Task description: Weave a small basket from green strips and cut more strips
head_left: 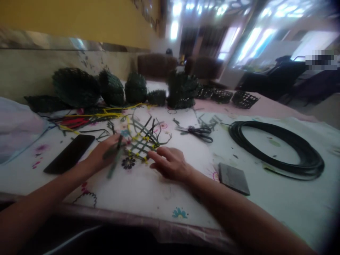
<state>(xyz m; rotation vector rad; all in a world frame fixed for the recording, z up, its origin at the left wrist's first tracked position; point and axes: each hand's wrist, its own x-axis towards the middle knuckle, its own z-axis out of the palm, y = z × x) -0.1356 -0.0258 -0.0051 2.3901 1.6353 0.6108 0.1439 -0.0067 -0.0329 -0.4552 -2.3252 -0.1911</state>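
A small open lattice of dark green strips with yellow ties (140,147) lies on the flowered cloth, its loose strip ends fanning out at the far side. My left hand (110,150) is at its left edge, fingers closed and partly blurred. A green strip (114,161) runs across that hand and hangs toward me, smeared by motion. At the lattice's right corner, my right hand (171,163) has thumb and forefinger bent together on the edge. Black-handled scissors (200,131) rest to the right beyond it.
Dark woven baskets (77,86) line the back. A black phone (70,154) lies left, near yellow strips (101,115) and red strips (77,121). On the right are a grey block (233,179) and a large coil of dark strip (278,164). The table edge (119,214) runs nearest me.
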